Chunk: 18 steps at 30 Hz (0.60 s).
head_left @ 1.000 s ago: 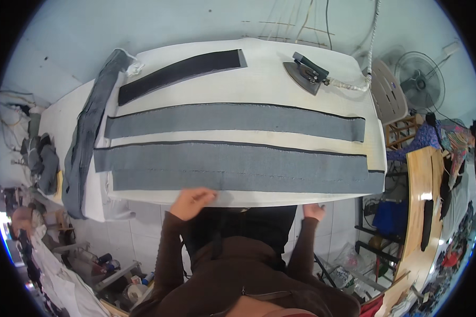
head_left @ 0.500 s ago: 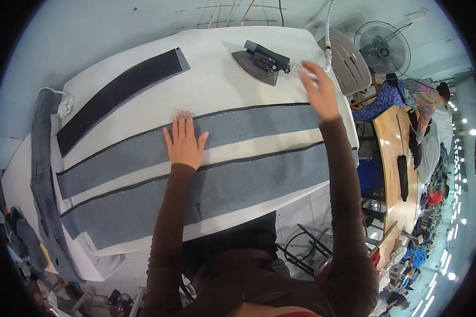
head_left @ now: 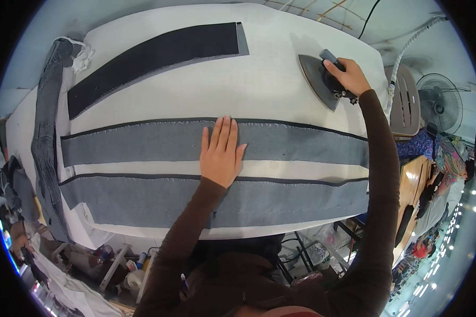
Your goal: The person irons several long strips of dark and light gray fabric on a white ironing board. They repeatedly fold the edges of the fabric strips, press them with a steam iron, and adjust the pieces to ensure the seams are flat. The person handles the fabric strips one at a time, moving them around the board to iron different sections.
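My left hand (head_left: pixel 222 153) lies flat, fingers together and thumb out, on the upper grey fabric strip (head_left: pixel 301 141), which has a dark upper edge. A second grey strip (head_left: pixel 280 203) runs parallel below it, nearer to me. My right hand (head_left: pixel 351 76) is wrapped round the handle of a clothes iron (head_left: pixel 318 79) at the board's far right. The iron's plate is tilted toward the left. At the far left, a dark curved fabric piece (head_left: pixel 153 66) with a grey margin rests on the white padded board (head_left: pixel 269 79).
A long rolled grey cloth (head_left: pixel 46 121) lies along the board's left end, with a white tied cord (head_left: pixel 83 59). A wrapped hose (head_left: pixel 407 50) rises at the right, by a plastic chair (head_left: pixel 405 100) and a fan (head_left: pixel 440 100). Beyond stands a wooden table (head_left: pixel 412 179).
My right hand has gone from reaching beside the iron to gripping its handle. My left hand stays flat on the upper strip. The whole view has turned and shifted.
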### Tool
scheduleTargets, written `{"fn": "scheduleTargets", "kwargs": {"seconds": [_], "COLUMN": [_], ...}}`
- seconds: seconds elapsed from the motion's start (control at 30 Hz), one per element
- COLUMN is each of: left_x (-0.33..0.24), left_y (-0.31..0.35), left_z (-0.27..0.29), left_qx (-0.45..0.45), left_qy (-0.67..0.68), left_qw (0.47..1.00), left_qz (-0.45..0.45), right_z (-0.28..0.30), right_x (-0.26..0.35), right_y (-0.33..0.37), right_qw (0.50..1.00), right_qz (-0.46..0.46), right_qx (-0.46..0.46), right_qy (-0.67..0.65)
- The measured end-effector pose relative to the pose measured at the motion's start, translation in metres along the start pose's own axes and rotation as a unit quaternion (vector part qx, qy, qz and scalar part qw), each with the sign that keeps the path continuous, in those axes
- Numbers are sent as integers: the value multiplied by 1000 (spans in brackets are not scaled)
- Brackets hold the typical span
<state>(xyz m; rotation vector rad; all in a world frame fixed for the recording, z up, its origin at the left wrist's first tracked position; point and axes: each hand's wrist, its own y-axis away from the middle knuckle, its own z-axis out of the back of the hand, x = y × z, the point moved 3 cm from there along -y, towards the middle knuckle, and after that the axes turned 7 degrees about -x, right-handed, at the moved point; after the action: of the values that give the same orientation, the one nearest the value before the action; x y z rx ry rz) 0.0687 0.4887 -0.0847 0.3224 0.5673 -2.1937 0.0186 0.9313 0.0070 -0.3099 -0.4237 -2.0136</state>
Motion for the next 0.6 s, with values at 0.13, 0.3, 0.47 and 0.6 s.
{"fn": "scheduleTargets", "kwargs": {"seconds": [0.13, 0.3, 0.47, 0.6], "left_x": [3, 3, 11, 38], "left_y": [1, 0, -9, -18], "left_z": [0, 3, 30, 40], "left_qx": [-33, -42, -15, -22], "left_qy": [26, 54, 85, 0], "left_qw": [999, 998, 996, 1000], "left_qz": [2, 6, 15, -20], "right_z": [16, -13, -40, -53], "right_x": [36, 70, 94, 109], "right_y": [20, 73, 117, 124], "right_qw": [994, 989, 991, 986], "right_qz": [16, 81, 124, 149], "right_qx": [22, 79, 32, 54], "right_qy": [-107, -99, 36, 52]}}
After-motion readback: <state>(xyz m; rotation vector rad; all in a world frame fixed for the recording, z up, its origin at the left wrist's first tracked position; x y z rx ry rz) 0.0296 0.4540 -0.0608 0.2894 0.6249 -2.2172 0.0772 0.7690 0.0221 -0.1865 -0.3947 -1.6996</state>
